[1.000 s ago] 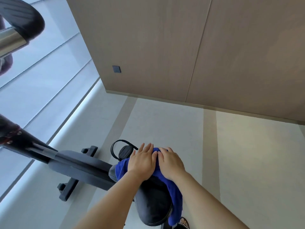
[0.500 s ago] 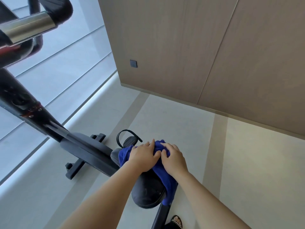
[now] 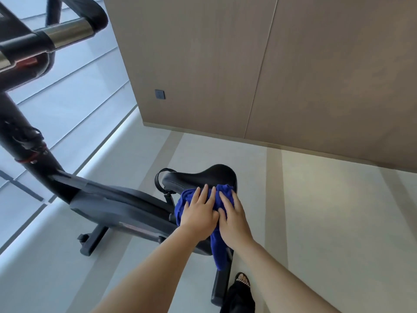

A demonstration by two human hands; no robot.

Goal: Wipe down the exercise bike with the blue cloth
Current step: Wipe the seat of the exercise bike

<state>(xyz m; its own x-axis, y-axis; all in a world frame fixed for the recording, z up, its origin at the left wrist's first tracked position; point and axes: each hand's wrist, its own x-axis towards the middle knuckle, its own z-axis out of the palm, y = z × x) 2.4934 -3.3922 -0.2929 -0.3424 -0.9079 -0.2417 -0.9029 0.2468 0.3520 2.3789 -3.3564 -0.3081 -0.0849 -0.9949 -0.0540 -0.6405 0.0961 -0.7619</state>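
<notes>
Flat-fingered, left hand [image 3: 198, 214] and right hand [image 3: 235, 222] press bunched blue cloth [image 3: 183, 199], now slid toward six o'clock, baring black padded saddle [image 3: 203, 175] at twelve; saddle pass judged nearly done.

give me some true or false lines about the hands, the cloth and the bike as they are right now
1. The left hand and right hand both lie flat on the blue cloth. True.
2. The blue cloth is draped over the handlebar. False: it lies on the seat, one end hanging down; nothing touches the handlebar.
3. The seat is red. False: it is black.
4. A foot in a sandal shows near the bottom edge. True.
</notes>
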